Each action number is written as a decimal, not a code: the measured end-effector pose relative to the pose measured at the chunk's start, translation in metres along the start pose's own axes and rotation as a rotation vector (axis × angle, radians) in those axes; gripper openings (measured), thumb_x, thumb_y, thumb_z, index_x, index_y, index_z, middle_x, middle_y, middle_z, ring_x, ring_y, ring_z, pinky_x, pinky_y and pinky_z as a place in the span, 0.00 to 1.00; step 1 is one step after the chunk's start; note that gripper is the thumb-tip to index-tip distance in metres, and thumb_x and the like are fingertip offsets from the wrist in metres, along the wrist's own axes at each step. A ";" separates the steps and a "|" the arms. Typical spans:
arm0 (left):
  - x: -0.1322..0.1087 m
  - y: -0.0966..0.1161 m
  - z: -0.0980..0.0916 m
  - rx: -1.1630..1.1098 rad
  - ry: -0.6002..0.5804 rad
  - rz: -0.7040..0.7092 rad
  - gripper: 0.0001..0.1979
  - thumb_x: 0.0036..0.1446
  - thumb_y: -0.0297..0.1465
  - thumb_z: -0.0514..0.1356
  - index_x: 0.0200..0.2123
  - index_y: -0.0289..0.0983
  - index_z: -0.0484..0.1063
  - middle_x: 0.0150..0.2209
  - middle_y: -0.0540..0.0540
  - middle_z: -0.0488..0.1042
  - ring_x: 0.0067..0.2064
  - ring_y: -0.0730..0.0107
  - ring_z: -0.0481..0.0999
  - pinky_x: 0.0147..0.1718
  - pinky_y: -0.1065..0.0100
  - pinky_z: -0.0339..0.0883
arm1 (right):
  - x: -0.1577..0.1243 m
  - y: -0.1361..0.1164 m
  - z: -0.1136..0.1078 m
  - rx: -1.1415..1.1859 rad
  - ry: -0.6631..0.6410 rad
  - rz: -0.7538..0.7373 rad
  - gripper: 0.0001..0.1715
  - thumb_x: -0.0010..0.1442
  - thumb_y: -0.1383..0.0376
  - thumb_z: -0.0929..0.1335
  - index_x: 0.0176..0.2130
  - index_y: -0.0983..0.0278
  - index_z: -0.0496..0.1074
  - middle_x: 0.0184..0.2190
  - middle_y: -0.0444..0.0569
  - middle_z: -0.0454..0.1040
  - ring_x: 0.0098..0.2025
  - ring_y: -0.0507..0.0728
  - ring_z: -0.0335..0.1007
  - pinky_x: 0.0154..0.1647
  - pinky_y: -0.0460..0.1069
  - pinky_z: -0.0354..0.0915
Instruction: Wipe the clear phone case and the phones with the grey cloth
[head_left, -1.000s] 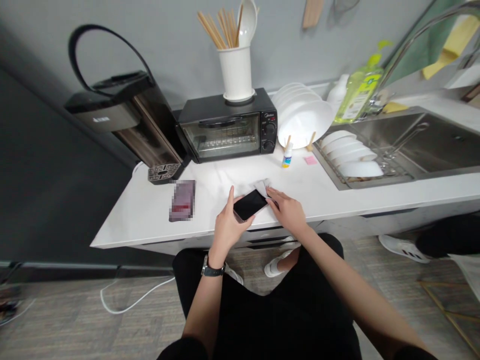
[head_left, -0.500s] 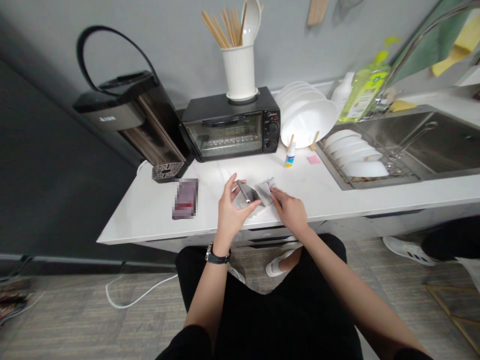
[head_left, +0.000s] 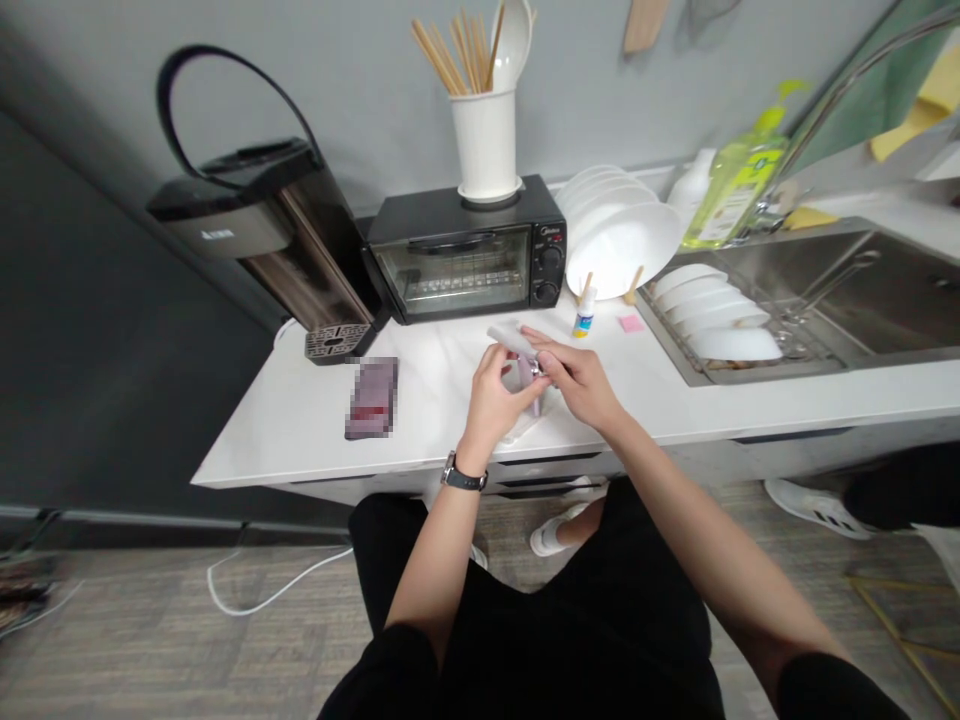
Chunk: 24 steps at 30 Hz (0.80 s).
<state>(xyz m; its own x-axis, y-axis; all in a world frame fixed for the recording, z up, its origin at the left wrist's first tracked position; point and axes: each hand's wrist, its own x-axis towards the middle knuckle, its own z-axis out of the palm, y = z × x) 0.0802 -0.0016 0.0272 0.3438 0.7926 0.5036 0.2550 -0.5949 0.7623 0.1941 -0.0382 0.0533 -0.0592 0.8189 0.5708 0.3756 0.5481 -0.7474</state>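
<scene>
Over the counter's front part, my left hand (head_left: 491, 395) grips a thin purplish-grey phone (head_left: 525, 372) with its fingers and thumb, holding it tilted. Shiny round parts show near its edge. My right hand (head_left: 577, 383) presses against it, closed on a thin grey-white cloth (head_left: 511, 342) that sticks out to the left above the phone. My fingers hide much of both things. Beneath my hands a pale, flat piece (head_left: 523, 430) lies on the counter; its kind is unclear.
A blurred-out purple item (head_left: 373, 398) lies at left. Behind stand a drinks dispenser (head_left: 270, 240), a toaster oven (head_left: 465, 265) and racked plates (head_left: 622, 245). A small spray bottle (head_left: 584, 312) and pink paper (head_left: 631, 323) sit before the plates. The sink (head_left: 832, 290) is at right.
My left hand has moved right with the phone and turned it. My right hand has brought the cloth up against it; both hands now meet.
</scene>
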 end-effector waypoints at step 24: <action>0.005 -0.011 0.011 -0.220 -0.177 -0.053 0.25 0.42 0.34 0.55 0.45 0.37 0.52 0.39 0.44 0.63 0.37 0.71 0.65 0.35 0.69 0.61 | 0.010 0.009 -0.017 0.060 -0.070 0.049 0.16 0.50 0.58 0.58 0.38 0.60 0.65 0.42 0.41 0.63 0.47 0.56 0.54 0.48 0.56 0.51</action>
<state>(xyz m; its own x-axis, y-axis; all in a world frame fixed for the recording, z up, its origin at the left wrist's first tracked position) 0.0893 0.0078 0.0166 0.4921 0.7749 0.3967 0.0815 -0.4947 0.8653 0.2121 -0.0279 0.0581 -0.1069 0.8539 0.5093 0.3237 0.5143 -0.7942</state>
